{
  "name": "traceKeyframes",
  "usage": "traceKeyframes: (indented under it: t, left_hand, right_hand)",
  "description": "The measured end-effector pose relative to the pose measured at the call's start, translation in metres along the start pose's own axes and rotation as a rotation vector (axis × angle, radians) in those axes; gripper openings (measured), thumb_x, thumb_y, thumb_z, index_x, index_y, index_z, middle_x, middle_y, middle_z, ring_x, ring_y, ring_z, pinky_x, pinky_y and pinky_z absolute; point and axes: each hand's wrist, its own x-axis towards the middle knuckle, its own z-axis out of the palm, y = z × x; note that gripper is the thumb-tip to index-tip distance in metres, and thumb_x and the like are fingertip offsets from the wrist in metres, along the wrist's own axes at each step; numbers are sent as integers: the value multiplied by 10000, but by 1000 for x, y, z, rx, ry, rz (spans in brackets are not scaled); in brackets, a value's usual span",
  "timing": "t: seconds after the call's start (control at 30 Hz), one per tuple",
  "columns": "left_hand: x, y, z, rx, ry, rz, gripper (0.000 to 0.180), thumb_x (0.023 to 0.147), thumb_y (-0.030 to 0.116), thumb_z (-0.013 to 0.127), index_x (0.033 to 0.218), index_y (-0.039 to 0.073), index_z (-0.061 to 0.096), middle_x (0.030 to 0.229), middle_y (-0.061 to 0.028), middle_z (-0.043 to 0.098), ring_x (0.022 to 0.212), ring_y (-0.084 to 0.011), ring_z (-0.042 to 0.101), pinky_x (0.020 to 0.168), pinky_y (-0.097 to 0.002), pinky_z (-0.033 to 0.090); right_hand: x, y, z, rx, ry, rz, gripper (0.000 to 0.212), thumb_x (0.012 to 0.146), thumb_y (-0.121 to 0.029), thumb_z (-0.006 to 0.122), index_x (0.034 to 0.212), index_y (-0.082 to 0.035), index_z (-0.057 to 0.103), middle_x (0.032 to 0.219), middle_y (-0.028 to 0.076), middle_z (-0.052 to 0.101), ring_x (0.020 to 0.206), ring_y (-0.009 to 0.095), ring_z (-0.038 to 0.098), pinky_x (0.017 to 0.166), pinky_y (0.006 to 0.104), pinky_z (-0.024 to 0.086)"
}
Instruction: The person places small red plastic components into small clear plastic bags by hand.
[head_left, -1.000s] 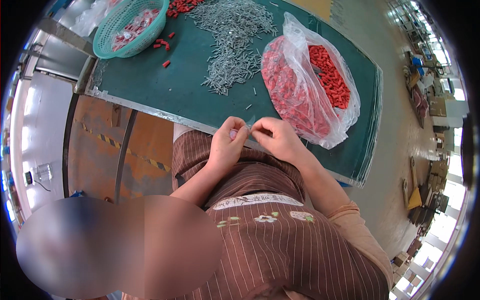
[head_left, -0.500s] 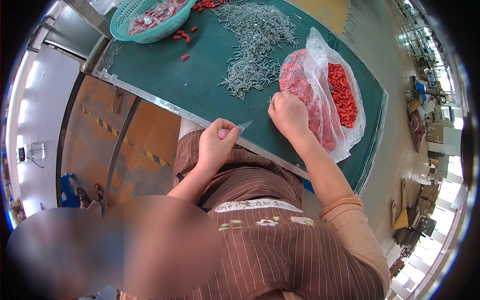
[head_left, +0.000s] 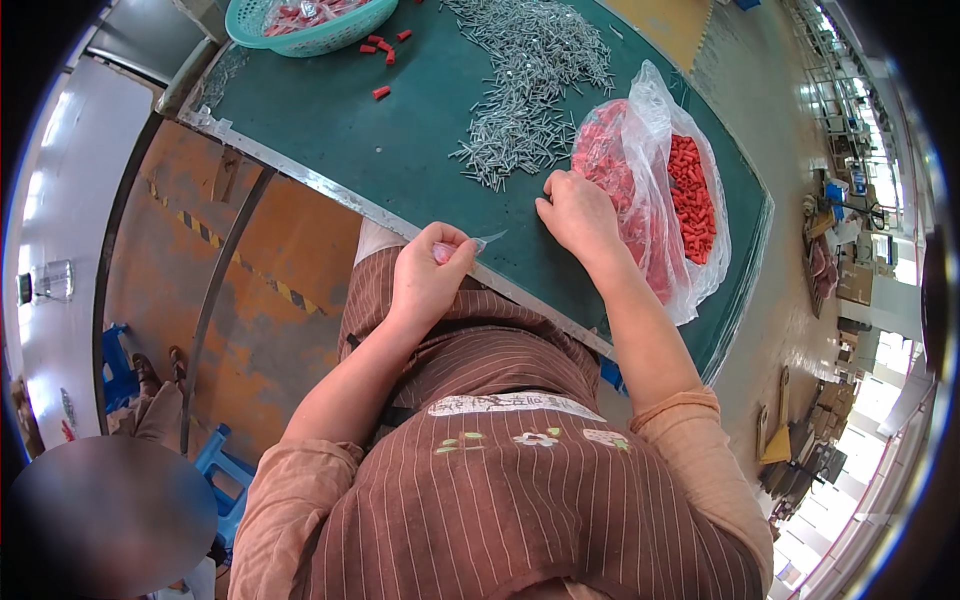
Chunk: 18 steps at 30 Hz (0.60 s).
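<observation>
My left hand (head_left: 432,275) is closed around a small clear plastic bag (head_left: 490,240) at the table's near edge. Something pinkish-red shows between its fingers, and the bag's thin end sticks out to the right. My right hand (head_left: 582,212) hovers at or just over the green table, its fingers curled down; whatever they hold is hidden. It is between a spread pile of grey metal screws (head_left: 525,120) and a large clear plastic bag (head_left: 655,140). Inside that bag lie many red plastic wall plugs (head_left: 690,200).
A turquoise basket (head_left: 330,38) with small filled bags stands at the far left of the green table (head_left: 330,130). Loose red plugs (head_left: 381,92) lie near it. Someone is seated at lower left, near a blue stool (head_left: 225,470).
The view has shifted slightly, so the table items sit a little higher and to the right. My left hand still grips the small bag; my right hand stays beside the large bag.
</observation>
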Motion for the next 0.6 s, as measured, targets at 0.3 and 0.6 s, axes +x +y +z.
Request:
traceKeyframes:
  t: [0.3,0.6]
  left_hand:
    - [2,-1,-3,-37,22,10,144,846,155,661,859,17,625,699,-7,623,636,-63,546,580,-219,440]
    - [1,-9,-4,-49,101,17,137,849,149,661,848,19,616,689,2,604,582,-45,496,521,-208,409]
  right_hand:
    - [24,-22,10,360,-10,127,151,794,-154,589,778,-16,647,779,193,638,770,363,639,736,461,500]
    - [53,-41,7,171,312,-100,371,743,-326,707,1010,-85,614,1051,112,593,1030,297,539,876,432,427]
